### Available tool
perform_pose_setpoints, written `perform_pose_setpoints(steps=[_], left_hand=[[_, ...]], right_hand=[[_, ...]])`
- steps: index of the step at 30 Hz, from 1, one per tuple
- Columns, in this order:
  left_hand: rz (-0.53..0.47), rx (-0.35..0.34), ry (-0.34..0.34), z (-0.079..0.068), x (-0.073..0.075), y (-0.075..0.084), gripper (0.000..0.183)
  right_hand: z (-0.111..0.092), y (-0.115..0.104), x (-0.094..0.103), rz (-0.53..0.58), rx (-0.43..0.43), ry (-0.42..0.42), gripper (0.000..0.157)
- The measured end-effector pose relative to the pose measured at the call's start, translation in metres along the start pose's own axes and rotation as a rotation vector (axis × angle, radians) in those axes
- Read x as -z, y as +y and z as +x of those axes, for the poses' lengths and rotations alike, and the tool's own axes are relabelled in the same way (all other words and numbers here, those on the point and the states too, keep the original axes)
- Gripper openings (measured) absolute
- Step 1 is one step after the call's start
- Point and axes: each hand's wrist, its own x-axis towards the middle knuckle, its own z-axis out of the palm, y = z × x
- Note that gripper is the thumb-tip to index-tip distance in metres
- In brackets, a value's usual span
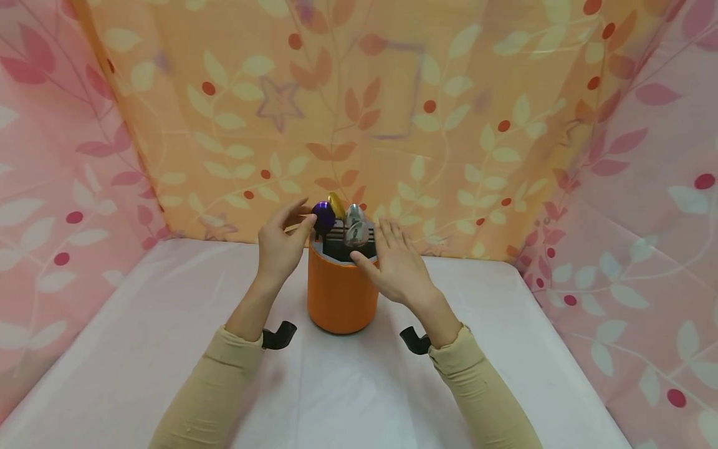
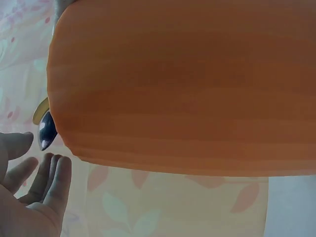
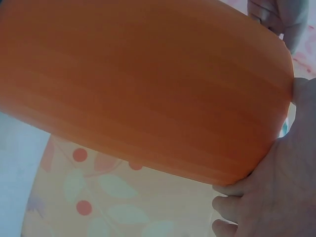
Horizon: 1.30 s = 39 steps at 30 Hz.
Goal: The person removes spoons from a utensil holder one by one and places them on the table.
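An orange round holder (image 1: 342,296) stands upright on the table, with a black slotted insert (image 1: 336,251) at its top. Spoon heads stick up out of it: a purple spoon (image 1: 324,218) at the left, a gold spoon (image 1: 335,203) behind, and two silver spoons (image 1: 356,236) toward the right. My left hand (image 1: 280,244) is raised beside the purple spoon; thumb and fingers are spread apart, and in the left wrist view a gap shows between them and the spoon (image 2: 47,131). With fingers extended, my right hand (image 1: 401,262) rests against the holder's right rim. The spoon handles are hidden inside.
A white cloth (image 1: 348,399) covers the table. Behind it hangs an orange leaf-patterned curtain (image 1: 392,125), with pink curtains (image 1: 634,249) along both sides. Black curved pieces (image 1: 280,335) stick out from both wrists near the tan sleeves (image 1: 207,386).
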Motion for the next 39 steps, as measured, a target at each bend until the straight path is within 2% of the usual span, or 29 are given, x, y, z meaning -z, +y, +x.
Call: perform_pose_setpoints(steps=[4, 10, 16, 20, 33, 39], left_hand=[[0.006, 0.053, -0.024, 0.002, 0.002, 0.000, 0.037], [0.008, 0.082, -0.047, 0.005, 0.002, 0.000, 0.032], [-0.128, 0.139, -0.091, 0.008, 0.005, -0.001, 0.033], [-0.205, 0.181, -0.095, 0.008, 0.006, 0.001, 0.034], [-0.294, 0.172, -0.040, 0.003, 0.006, 0.006, 0.032], [-0.363, 0.166, -0.041, 0.003, 0.009, 0.014, 0.034]], right_hand=[[0.001, -0.002, -0.001, -0.010, 0.007, -0.007, 0.100], [0.002, -0.003, 0.000, -0.008, 0.016, -0.005, 0.098], [0.002, -0.002, 0.001, -0.008, 0.010, -0.013, 0.097], [0.001, -0.002, 0.001, -0.013, 0.007, -0.018, 0.097], [-0.002, -0.002, 0.000, -0.006, 0.002, -0.014, 0.096], [-0.001, -0.001, 0.001, -0.011, 0.003, -0.007, 0.095]])
